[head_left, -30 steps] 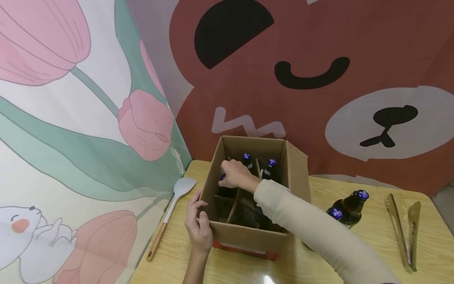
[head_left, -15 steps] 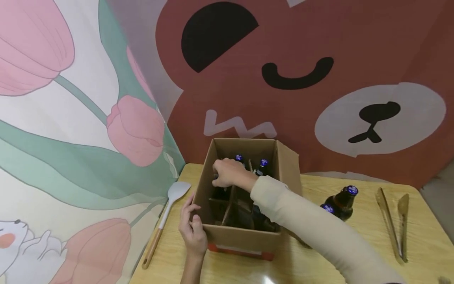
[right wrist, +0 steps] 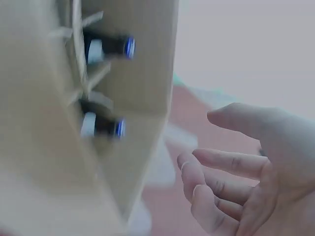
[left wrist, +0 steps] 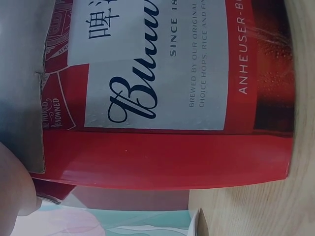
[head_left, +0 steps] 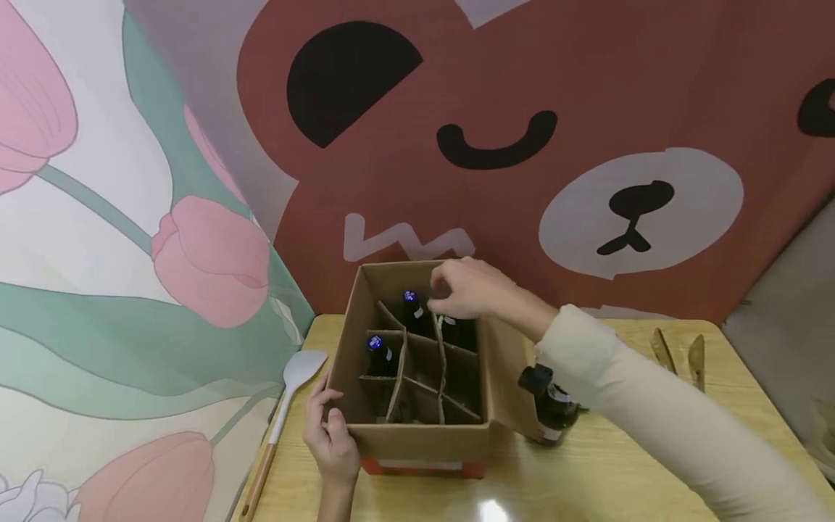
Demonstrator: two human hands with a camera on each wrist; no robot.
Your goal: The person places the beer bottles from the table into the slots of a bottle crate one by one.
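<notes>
My left hand [head_left: 333, 442] grips the near left corner of an open cardboard box [head_left: 424, 438], thumb at the rim. The box's red printed side [left wrist: 162, 157] fills the left wrist view. Cardboard dividers [head_left: 424, 355] split the inside into compartments. A blue-capped beer bottle [head_left: 377, 351] stands in a left compartment, another bottle [head_left: 414, 310] in the back left one. A third bottle [head_left: 458, 332] is partly hidden below my right hand [head_left: 479, 290]. That hand hovers over the back right of the box with loosely bent fingers and nothing in it, apart from the box in the right wrist view.
Dark bottles [head_left: 553, 415] stand on the wooden table [head_left: 535, 493] right of the box, partly behind the raised flap [head_left: 515, 377] and my sleeve. A spatula [head_left: 277, 420] lies at the left edge. Metal tongs [head_left: 696, 359] lie at the right. Printed fabric hangs behind.
My right hand has let go of the bottle in the left compartment and moved right, over the back of the box. My left hand stays on the box. The head view has turned right.
</notes>
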